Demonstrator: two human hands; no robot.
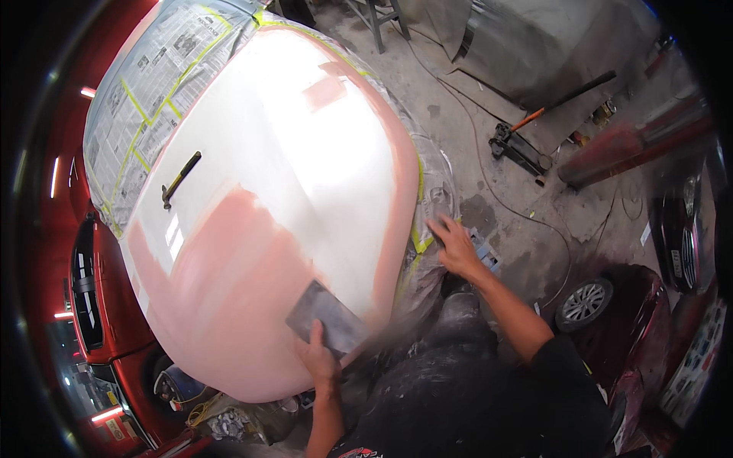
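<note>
My left hand [318,357] grips the edge of a dark grey rectangular sheet of sandpaper [327,311], its thumb lying on top. The sheet is over the lower right of a white car hood [347,175], next to a broad pink patch of filler or primer [237,267]. Whether the sheet touches the hood I cannot tell. My right hand [458,248] is beside the hood's right edge, over clear masking plastic and yellow tape [419,237]. Its fingers are apart and it holds nothing. A hammer [181,181] with a black and yellow handle lies on the hood's left side.
Taped newspaper [183,46] covers the windshield. To the right are a floor jack [521,149], a thin hose [489,179] on the concrete and a dark red car part with a wheel [584,304]. A red vehicle [126,305] stands at the left.
</note>
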